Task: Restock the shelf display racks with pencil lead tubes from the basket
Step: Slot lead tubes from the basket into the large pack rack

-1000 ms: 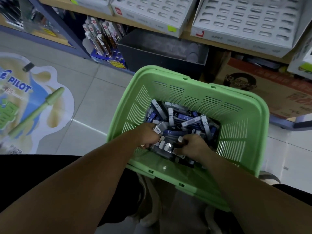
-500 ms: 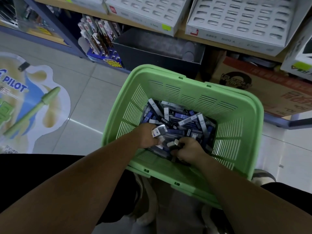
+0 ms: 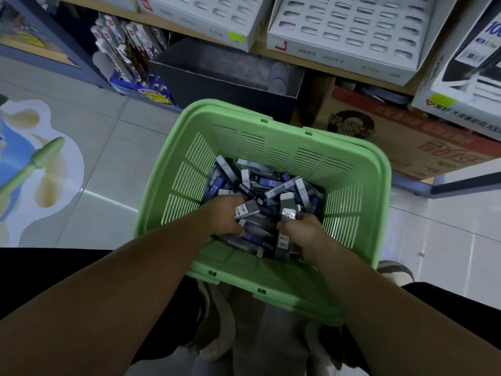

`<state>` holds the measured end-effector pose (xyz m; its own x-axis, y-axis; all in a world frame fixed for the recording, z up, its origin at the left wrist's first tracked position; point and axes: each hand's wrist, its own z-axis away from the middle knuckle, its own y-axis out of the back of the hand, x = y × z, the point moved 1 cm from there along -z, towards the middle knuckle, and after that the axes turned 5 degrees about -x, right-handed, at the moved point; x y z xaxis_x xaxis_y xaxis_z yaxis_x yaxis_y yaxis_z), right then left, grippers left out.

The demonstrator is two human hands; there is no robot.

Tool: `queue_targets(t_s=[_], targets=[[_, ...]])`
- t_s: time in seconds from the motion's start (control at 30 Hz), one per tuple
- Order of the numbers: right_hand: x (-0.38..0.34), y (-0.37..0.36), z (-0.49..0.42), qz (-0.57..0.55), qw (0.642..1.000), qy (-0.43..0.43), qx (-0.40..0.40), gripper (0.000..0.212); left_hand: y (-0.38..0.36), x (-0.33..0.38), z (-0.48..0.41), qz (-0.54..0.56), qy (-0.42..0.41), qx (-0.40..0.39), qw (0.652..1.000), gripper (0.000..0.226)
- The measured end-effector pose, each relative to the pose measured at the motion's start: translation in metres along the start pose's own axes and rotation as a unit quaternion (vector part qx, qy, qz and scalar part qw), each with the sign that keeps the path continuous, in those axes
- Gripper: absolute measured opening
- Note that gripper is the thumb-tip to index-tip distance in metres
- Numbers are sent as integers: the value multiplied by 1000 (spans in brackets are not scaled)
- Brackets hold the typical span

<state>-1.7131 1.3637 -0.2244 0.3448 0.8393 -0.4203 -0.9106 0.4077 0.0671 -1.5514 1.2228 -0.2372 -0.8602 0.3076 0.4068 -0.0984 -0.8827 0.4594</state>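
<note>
A green basket point(image 3: 360, 169) is set low over pale floor tiles point(image 3: 108, 158), before a wooden shelf point(image 3: 260, 48) carrying white slotted display racks point(image 3: 347, 28). Pencil lead tubes point(image 3: 260, 183) lie heaped inside the basket. The left hand point(image 3: 222, 218) has its grip closed round one tube point(image 3: 248, 208). The right hand point(image 3: 303, 234) grips an upright bundle point(image 3: 288, 210) of tubes. A dark bin point(image 3: 225, 74) and a cardboard box point(image 3: 406, 142) stand under the shelf, and a floor sticker point(image 3: 32, 164) lies to the left.

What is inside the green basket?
A loose pile of pencil lead tubes, some marked HB. The left hand grips one, the right hand a few. The basket floor and tubes beneath the hands are covered.
</note>
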Motion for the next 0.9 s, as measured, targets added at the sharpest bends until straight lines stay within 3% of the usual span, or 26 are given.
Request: queue_targets(t_s=[0.13,0.23,0.5,0.73,0.9], targets=[[5,2,-4,-50,998,-32,-8,28,-5,9,-5,-60,-7,-16,998,46],[5,-1,-4,-31,999,-18,-29,41,-11,11,-6,-47,-18,-24,998,43],[11,1,-7,0,999,-34,0,15,-6,10,-5,-111,-30,-33,993,26],[16,-3,-6,168,984,46,-20,25,-5,3,3,-16,-7,-35,999,27],[11,-6,-1,137,987,61,-55,25,9,4,8,156,20,-46,987,18]])
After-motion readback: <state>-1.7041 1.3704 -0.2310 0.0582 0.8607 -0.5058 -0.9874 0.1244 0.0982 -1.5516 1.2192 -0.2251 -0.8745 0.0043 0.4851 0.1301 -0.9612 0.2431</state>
